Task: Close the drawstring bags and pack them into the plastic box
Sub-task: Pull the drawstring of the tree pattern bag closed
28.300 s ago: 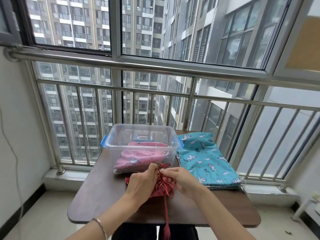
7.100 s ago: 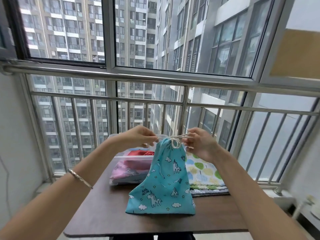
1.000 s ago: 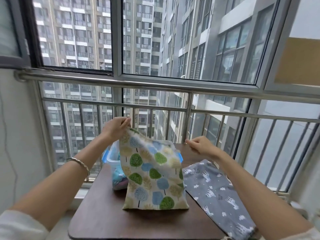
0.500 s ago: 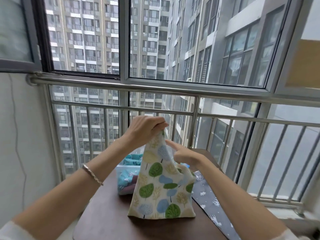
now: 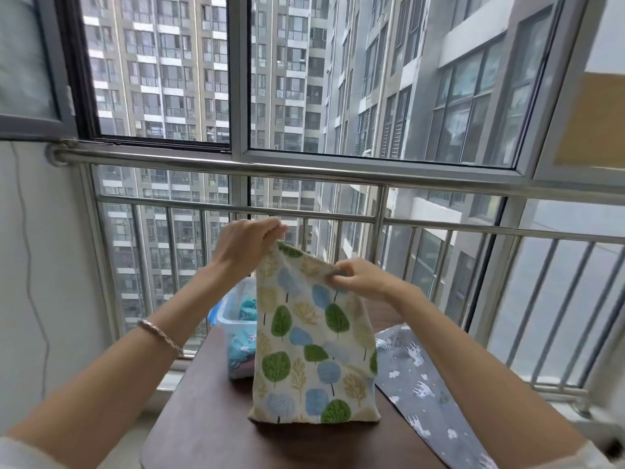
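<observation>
Spanning the background, a steel railing (image 5: pixel 304 170) runs in front of large windows that look out on tall apartment blocks. Below it stands a dark brown table (image 5: pixel 209 418), which carries all the task's things.

A cream drawstring bag printed with green, blue and tan trees (image 5: pixel 311 350) stands upright near the middle of the table, its bottom edge resting on the wood and its top held up by both hands. The top edge slopes down from the left corner to the right.

Just beside its right lower corner a grey bag with white animal prints (image 5: pixel 416 377) lies flat on the table and runs toward the near right edge.

Behind the tree-print bag and to its left sits the clear plastic box (image 5: pixel 233 309), partly hidden by the bag. A turquoise printed bag (image 5: pixel 241 346) shows through the box wall and over the rim.

The left hand (image 5: pixel 243 245) is raised above the bag, its fingertips pinching the top left corner of the fabric. The right hand (image 5: pixel 362 279) sits lower, at the right end of the mouth, with thumb and fingers pinching the upper edge. The cord itself cannot be made out.

A thin silver bracelet (image 5: pixel 162 335) circles the left wrist.
</observation>
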`<act>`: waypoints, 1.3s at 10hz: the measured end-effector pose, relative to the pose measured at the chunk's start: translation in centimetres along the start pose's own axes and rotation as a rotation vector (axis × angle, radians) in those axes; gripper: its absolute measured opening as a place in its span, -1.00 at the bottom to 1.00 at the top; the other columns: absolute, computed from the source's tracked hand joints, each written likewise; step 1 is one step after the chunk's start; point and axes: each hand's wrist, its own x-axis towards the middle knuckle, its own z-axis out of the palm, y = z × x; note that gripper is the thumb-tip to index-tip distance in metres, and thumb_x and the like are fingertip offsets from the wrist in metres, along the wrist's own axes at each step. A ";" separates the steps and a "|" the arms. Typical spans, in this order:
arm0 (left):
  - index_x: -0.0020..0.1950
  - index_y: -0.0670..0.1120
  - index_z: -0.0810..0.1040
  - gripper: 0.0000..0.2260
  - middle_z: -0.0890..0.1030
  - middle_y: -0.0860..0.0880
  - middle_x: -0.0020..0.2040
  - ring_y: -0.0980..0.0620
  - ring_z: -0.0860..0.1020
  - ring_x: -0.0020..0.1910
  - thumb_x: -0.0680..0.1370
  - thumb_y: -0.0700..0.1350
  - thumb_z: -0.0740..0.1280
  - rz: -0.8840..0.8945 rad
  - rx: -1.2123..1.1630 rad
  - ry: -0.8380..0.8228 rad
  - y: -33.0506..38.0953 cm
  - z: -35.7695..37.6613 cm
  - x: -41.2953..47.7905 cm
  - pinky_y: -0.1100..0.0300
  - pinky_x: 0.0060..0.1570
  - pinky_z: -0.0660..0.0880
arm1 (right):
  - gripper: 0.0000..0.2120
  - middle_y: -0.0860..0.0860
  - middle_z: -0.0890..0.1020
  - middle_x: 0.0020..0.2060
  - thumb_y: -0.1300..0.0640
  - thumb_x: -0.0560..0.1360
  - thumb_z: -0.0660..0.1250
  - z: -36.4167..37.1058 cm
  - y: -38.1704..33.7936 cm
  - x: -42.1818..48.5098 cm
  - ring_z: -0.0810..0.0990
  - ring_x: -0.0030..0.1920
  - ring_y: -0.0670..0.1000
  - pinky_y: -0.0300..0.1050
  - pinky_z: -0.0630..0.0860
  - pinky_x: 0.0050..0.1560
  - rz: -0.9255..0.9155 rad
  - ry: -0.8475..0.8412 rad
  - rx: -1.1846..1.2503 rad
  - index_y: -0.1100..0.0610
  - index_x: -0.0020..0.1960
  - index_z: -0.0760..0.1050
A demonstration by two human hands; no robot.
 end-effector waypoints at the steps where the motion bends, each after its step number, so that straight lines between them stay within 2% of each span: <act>1: -0.31 -0.11 0.51 -0.62 0.46 0.12 -0.49 0.12 0.42 -0.61 0.60 0.05 0.14 -0.040 0.027 -0.014 -1.9 -0.7 -0.7 0.40 -0.60 0.25 | -0.48 0.07 0.61 -0.29 -0.26 0.54 0.16 -1.8 1.4 -0.9 0.55 -0.31 0.05 -0.16 0.49 -0.31 0.032 0.039 -0.042 0.20 -0.13 0.53; 2: -0.30 -0.12 0.52 -0.59 0.53 0.05 -0.46 0.12 0.42 -0.59 0.59 0.09 0.12 -0.082 0.040 -0.094 -3.6 -0.8 -1.7 0.38 -0.57 0.26 | -0.26 -0.02 0.46 -0.44 -0.42 0.40 0.10 -2.9 2.6 -1.7 0.36 -0.43 -0.03 -0.21 0.30 -0.39 0.020 0.103 -0.026 0.29 -0.14 0.57; 3: -0.34 -0.08 0.48 -0.55 0.53 0.05 -0.45 0.08 0.45 -0.57 0.56 0.18 0.07 -0.091 0.057 -0.172 -4.4 -0.4 -2.0 0.36 -0.53 0.26 | -0.19 -0.08 0.36 -0.53 -0.37 0.41 0.17 -3.5 3.4 -2.3 0.22 -0.52 -0.08 -0.30 0.20 -0.47 0.044 0.115 0.187 0.46 -0.10 0.52; 4: -0.42 -0.09 0.43 -0.54 0.50 0.04 -0.49 0.08 0.44 -0.57 0.53 0.18 0.13 -0.200 0.088 -0.246 -5.4 -0.9 -2.2 0.32 -0.50 0.31 | -0.45 -0.05 0.41 -0.52 -0.21 0.47 0.26 -4.5 5.0 -3.5 0.16 -0.52 -0.07 -0.26 0.14 -0.49 0.095 0.100 0.447 0.33 -0.19 0.53; 5: -0.40 -0.10 0.42 -0.53 0.47 0.00 -0.48 0.06 0.44 -0.55 0.53 0.21 0.12 -0.464 0.137 -0.324 -7.1 -2.1 -3.2 0.26 -0.42 0.42 | -0.64 -0.03 0.29 -0.50 -0.12 0.45 0.35 -5.5 8.6 -5.2 0.17 -0.51 -0.08 -0.26 0.16 -0.50 0.190 0.136 0.821 0.12 -0.30 0.34; 6: -0.31 -0.15 0.41 -0.53 0.38 0.00 -0.46 0.09 0.30 -0.52 0.44 0.27 0.16 -1.004 -0.515 -0.322 -6.5 -2.7 -3.5 0.31 -0.46 0.35 | -0.63 -0.01 0.44 -0.37 -0.05 0.34 0.52 -4.4 10.1 -5.8 0.46 -0.30 -0.05 -0.23 0.55 -0.20 0.191 0.159 1.430 0.12 -0.31 0.36; 7: -0.09 -0.16 0.40 -0.74 0.45 -0.11 -0.28 -0.01 0.41 -0.39 0.51 0.04 0.24 -1.384 -1.596 -0.136 -4.0 -1.7 -3.2 0.24 -0.46 0.51 | -0.76 0.05 0.58 -0.08 -0.02 0.37 0.43 -2.5 7.7 -4.4 0.55 0.16 0.06 0.09 0.42 0.31 0.032 0.229 1.753 0.07 -0.36 0.49; 8: 0.14 -0.29 0.38 -0.69 0.42 -0.46 0.21 -0.61 0.36 0.10 0.50 -0.13 0.30 -1.520 -2.566 0.086 -0.2 -0.4 -2.1 -0.33 -0.02 0.51 | -0.84 -0.01 0.62 -0.04 0.05 0.35 0.46 -1.2 3.5 -2.4 0.52 0.29 0.10 0.30 0.26 0.39 -0.108 0.215 1.807 0.04 -0.32 0.51; 9: -0.18 -0.04 0.53 -0.80 0.65 -0.03 0.03 0.01 0.60 0.10 0.48 0.08 0.29 -1.276 -2.116 -0.158 2.2 0.7 0.0 -0.14 0.29 0.39 | -0.87 0.04 0.67 -0.09 0.19 0.36 0.50 -0.8 1.4 -1.2 0.66 0.06 0.04 0.16 0.49 0.26 -0.156 0.188 1.989 0.13 -0.11 0.61; 10: -0.01 -0.05 0.64 -0.86 0.63 0.05 -0.16 0.19 0.53 -0.34 0.51 -0.05 0.35 -1.065 -2.009 -0.173 3.0 0.7 0.8 0.31 -0.18 0.54 | -0.77 0.05 0.67 -0.13 0.27 0.55 0.28 -0.8 0.6 -0.7 0.59 -0.40 -0.14 -0.37 0.54 -0.40 -0.079 0.243 1.855 0.21 0.19 0.54; 11: 0.01 -0.10 0.64 -0.85 0.56 0.05 -0.32 0.21 0.30 -0.52 0.53 -0.13 0.31 -1.022 -1.728 -0.200 1.1 -0.7 0.6 0.39 -0.57 0.24 | -0.71 0.01 0.67 -0.24 0.30 0.58 0.25 -1.4 2.1 -1.7 0.29 -0.59 -0.17 -0.37 0.24 -0.63 0.130 0.411 1.034 0.26 0.29 0.50; 12: 0.03 -0.14 0.64 -0.81 0.49 0.03 -0.36 0.19 0.27 -0.56 0.48 -0.13 0.32 -1.038 -1.465 -0.268 0.0 -2.4 0.2 0.40 -0.58 0.21 | -0.71 0.05 0.67 -0.23 0.33 0.59 0.22 -2.7 4.5 -3.1 0.27 -0.58 -0.16 -0.36 0.22 -0.62 0.178 0.499 0.859 0.29 0.30 0.48; 13: 0.11 -0.16 0.60 -0.80 0.59 0.03 -0.33 0.20 0.31 -0.55 0.55 -0.12 0.29 -0.873 -1.337 -0.530 3.7 -2.4 1.7 0.43 -0.56 0.26 | -0.73 0.08 0.69 -0.12 0.27 0.59 0.24 -2.8 1.5 -2.5 0.31 -0.53 -0.13 -0.35 0.26 -0.57 0.109 0.447 0.727 0.21 0.27 0.53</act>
